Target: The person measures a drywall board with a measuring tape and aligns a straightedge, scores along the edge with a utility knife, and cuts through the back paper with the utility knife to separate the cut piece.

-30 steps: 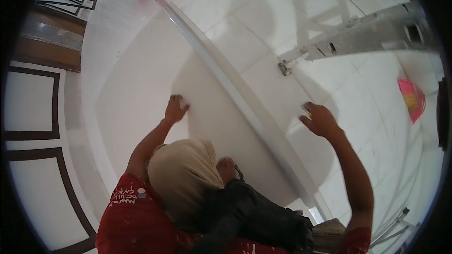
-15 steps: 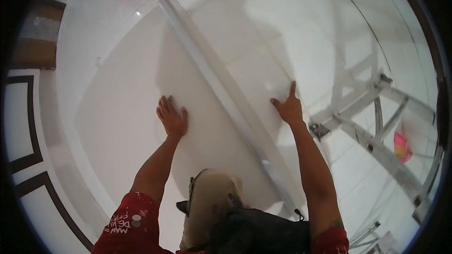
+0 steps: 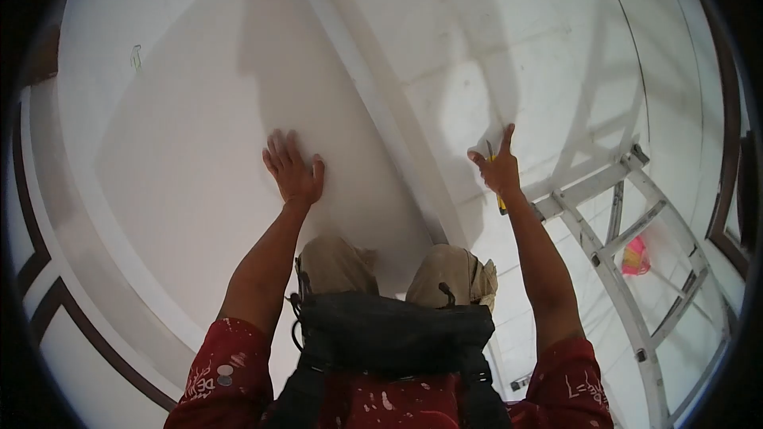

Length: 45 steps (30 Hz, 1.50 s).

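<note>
My left hand lies flat with spread fingers on a large white board. Right of a long metal straightedge, my right hand holds a yellow utility knife in its palm. The thin blade shows past the thumb, and the index finger points forward. Whether this hand touches the surface below, I cannot tell. The straightedge runs diagonally along the board near its right edge, its near end out of sight by my knees.
An aluminium ladder stands close on the right, with a pink and yellow packet beyond its rail. Pale floor tiles lie right of the board. Dark-framed white panels line the left. A black bag hangs at my waist.
The view has shifted, and both my knees now show near the straightedge's near end. My right hand has turned, so the knife shows more plainly. My left hand remains flat on the board.
</note>
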Available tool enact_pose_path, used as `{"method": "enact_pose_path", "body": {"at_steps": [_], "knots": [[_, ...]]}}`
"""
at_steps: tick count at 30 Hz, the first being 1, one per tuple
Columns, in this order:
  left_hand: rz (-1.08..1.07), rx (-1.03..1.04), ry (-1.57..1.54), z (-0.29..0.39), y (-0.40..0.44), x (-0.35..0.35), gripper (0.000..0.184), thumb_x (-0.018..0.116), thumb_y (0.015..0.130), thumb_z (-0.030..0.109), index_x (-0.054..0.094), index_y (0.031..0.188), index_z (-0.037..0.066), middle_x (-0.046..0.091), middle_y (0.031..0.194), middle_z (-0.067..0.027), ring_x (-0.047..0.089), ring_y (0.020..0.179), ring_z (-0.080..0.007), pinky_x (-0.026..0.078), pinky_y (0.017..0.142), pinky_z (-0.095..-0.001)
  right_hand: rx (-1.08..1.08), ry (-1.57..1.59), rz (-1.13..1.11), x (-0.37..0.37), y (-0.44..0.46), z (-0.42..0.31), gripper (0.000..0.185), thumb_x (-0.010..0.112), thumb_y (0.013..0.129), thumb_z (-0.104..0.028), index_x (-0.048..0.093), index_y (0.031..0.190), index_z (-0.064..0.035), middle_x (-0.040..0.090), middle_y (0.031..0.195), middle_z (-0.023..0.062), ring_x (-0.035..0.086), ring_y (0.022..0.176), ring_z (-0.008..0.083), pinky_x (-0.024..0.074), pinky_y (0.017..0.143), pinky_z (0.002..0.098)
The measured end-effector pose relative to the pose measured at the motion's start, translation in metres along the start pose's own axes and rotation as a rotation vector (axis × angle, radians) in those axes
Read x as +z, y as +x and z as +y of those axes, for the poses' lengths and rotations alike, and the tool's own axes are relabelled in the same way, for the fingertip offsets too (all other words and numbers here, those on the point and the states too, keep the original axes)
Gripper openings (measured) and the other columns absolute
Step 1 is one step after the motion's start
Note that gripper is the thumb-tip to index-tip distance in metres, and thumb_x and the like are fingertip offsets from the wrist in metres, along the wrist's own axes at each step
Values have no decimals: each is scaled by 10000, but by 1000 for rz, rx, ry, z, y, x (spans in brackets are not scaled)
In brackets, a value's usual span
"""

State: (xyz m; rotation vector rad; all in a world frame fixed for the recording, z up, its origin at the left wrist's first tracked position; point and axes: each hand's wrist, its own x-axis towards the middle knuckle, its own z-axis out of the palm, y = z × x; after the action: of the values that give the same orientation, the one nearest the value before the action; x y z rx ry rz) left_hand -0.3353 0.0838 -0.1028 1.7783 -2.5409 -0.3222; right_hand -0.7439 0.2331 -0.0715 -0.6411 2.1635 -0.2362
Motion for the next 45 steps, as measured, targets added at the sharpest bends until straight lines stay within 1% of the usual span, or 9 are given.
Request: {"method": "enact_pose_path", "body": {"at_steps": [14, 21, 24, 26, 29, 33, 35, 40, 45], "knots": [[-56, -41, -60, 1, 1, -9, 772, 524, 912, 373, 251, 1506, -37, 161, 1590, -282, 94, 1496, -433, 27, 1202, -585, -4, 46, 115, 2, -3, -4, 1205, 824, 773, -300, -50, 1590, -154, 675, 1043, 329, 688, 898, 451, 558, 782, 466], [165, -102, -140, 12, 26, 6, 651, 566, 897, 311, 377, 1414, -36, 306, 1511, -259, 207, 1445, -435, 60, 1177, -606, 115, 149, 19, -5, -6, -9, 1223, 824, 775, -296, -85, 1588, -214, 661, 1087, 336, 679, 961, 458, 554, 792, 462], [276, -197, -273, 31, 100, 10, 528, 526, 940, 269, 419, 1372, -14, 401, 1453, -207, 297, 1395, -401, 112, 1142, -612, 80, 80, 57, 0, 0, -3, 1226, 819, 782, -292, -106, 1584, -217, 672, 1075, 325, 684, 919, 464, 558, 776, 456], [307, -265, -454, 50, 177, 2, 470, 496, 974, 248, 430, 1367, 0, 447, 1429, -171, 361, 1353, -376, 160, 1121, -596, 55, 151, 51, 2, 7, -2, 1191, 787, 813, -267, -121, 1578, -169, 706, 940, 240, 675, 682, 318, 561, 637, 401], [352, -368, -706, 82, 287, -7, 464, 467, 1016, 273, 406, 1407, 29, 450, 1446, -156, 426, 1304, -337, 231, 1113, -511, 189, 404, -112, -18, 18, -83, 1019, 726, 865, -204, 4, 1568, -51, 693, 808, 141, 569, 511, 150, 501, 481, 321], [356, -386, -504, 103, 343, -13, 443, 418, 1033, 239, 394, 1444, 73, 434, 1474, -157, 404, 1358, -304, 242, 1135, -456, -7, 1058, -385, -45, 66, -214, 558, 581, 953, -123, 336, 1450, -56, 673, 1084, 183, 617, 691, 186, 509, 560, 285], [336, -395, -527, 102, 341, -15, 427, 395, 1039, 209, 397, 1451, 95, 428, 1481, -161, 392, 1384, -294, 239, 1145, -467, -151, 1114, -412, -47, 86, -268, 512, 581, 952, -156, 392, 1418, -57, 663, 1195, 161, 633, 883, 194, 525, 653, 292], [298, -414, -472, 106, 344, -20, 470, 365, 1043, 189, 339, 1505, 109, 397, 1513, -169, 355, 1422, -296, 208, 1168, -502, -47, 1051, -549, 3, 136, -340, 337, 539, 995, -223, 443, 1236, -8, 647, 1076, 183, 647, 794, 211, 560, 636, 326], [294, -402, -446, 100, 348, -15, 518, 366, 1043, 204, 276, 1546, 117, 373, 1531, -176, 347, 1425, -300, 189, 1179, -503, -182, 1186, -635, -14, 140, -398, 352, 484, 1018, -202, 466, 1300, 8, 654, 1072, 156, 631, 773, 187, 538, 586, 304]]}}
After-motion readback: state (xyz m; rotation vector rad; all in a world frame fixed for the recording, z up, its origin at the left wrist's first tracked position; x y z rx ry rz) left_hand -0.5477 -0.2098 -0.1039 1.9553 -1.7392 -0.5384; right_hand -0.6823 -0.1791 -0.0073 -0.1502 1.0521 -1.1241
